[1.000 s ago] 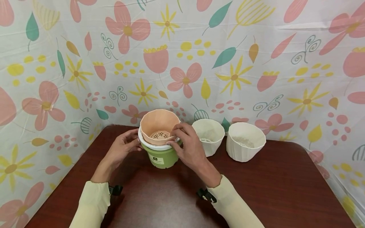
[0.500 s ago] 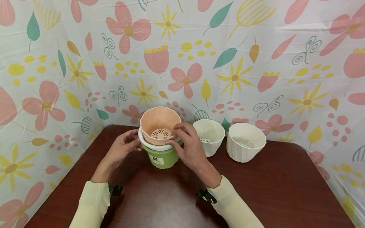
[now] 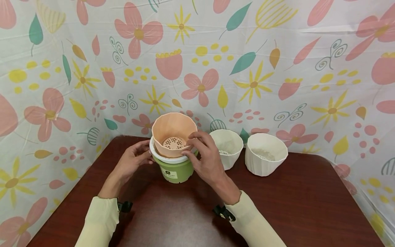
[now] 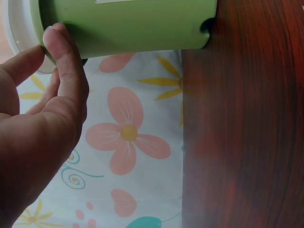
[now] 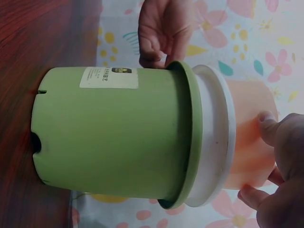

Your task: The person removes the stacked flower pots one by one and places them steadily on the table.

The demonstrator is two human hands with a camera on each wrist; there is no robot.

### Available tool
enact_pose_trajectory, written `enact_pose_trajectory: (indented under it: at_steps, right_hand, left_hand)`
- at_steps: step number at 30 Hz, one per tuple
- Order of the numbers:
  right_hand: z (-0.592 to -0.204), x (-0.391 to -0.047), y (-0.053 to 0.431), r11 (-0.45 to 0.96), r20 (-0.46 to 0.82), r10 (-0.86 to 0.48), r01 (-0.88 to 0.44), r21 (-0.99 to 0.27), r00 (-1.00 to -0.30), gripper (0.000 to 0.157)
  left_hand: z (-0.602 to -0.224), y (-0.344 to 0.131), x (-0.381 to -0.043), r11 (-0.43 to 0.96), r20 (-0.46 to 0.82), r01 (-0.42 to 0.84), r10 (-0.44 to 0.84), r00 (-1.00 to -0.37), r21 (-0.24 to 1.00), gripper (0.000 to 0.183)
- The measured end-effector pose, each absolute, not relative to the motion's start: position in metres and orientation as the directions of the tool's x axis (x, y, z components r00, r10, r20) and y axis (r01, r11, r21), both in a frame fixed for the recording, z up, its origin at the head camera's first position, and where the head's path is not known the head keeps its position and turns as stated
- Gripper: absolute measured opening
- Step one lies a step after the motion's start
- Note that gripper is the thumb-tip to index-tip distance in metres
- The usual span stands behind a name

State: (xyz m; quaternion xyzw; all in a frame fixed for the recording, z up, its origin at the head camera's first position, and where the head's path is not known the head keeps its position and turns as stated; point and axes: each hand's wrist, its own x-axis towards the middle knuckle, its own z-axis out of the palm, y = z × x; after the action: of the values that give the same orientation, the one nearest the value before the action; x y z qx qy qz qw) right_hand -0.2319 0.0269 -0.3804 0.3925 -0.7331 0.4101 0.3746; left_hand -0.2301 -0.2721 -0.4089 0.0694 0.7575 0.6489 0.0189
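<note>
A stack of flowerpots stands on the table: a green flowerpot [image 3: 176, 173] with a paper label, a white flowerpot [image 5: 213, 137] inside it, and a peach flowerpot [image 3: 172, 125] with a perforated bottom on top. The peach one sits partly out of the white one and tilts slightly. My right hand [image 3: 207, 156] pinches its near right edge between thumb and fingers. On the left, my left hand [image 3: 134, 157] holds the green pot's rim with thumb and fingertips, as the left wrist view [image 4: 52, 109] shows.
Two white fluted flowerpots stand right of the stack, one [image 3: 229, 159] just behind my right hand and another [image 3: 265, 168] farther right. The brown table [image 3: 172, 219] runs back to a flower-printed cloth [image 3: 197, 51].
The peach flowerpot has risen a little and tipped back, showing more of its perforated bottom. My right hand has shifted slightly with it; my left hand has stayed put.
</note>
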Motion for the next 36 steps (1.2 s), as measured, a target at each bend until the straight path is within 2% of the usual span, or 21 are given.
enact_pose_trajectory:
  at_steps: [36]
  right_hand:
    - [-0.358, -0.218, 0.046, 0.311, 0.912, -0.176, -0.900, -0.305, -0.370, 0.024]
  left_hand:
    - [-0.411, -0.273, -0.231, 0.132, 0.086, 0.106, 0.148, -0.985, 0.986, 0.050]
